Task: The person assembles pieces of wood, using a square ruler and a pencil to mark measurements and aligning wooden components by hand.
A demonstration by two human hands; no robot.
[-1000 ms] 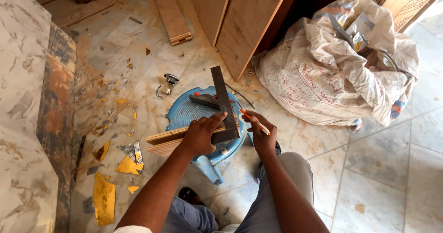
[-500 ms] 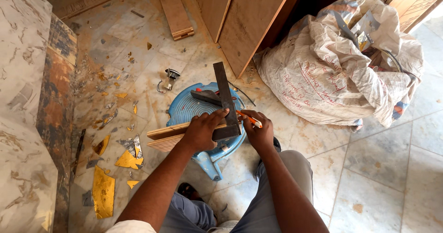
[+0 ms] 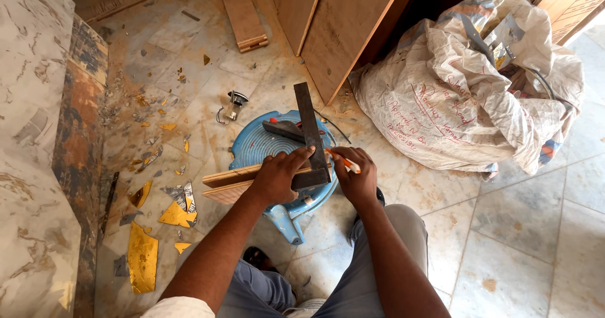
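Observation:
My left hand (image 3: 278, 176) presses down on the stock of a dark metal try square (image 3: 309, 132) and on a strip of plywood (image 3: 230, 185) that lies across a round blue plastic stool (image 3: 255, 144). The square's blade points away from me over the stool. My right hand (image 3: 356, 179) grips an orange and white pencil (image 3: 337, 159) with its tip beside the blade's right edge. A second grey tool with red marks (image 3: 283, 129) lies on the stool behind the square.
A large crumpled white sack (image 3: 466, 97) stuffed with things sits on the right. Wooden cabinet panels (image 3: 340, 28) lean at the back, a plank (image 3: 242, 15) lies beyond. Yellow and grey scraps (image 3: 142, 255) litter the floor on the left near a marble slab (image 3: 31, 154). A small metal fitting (image 3: 234, 104) lies behind the stool.
My right hand has brought the pencil in from the right until it is close against the square's blade. My left hand stays pressed on the square.

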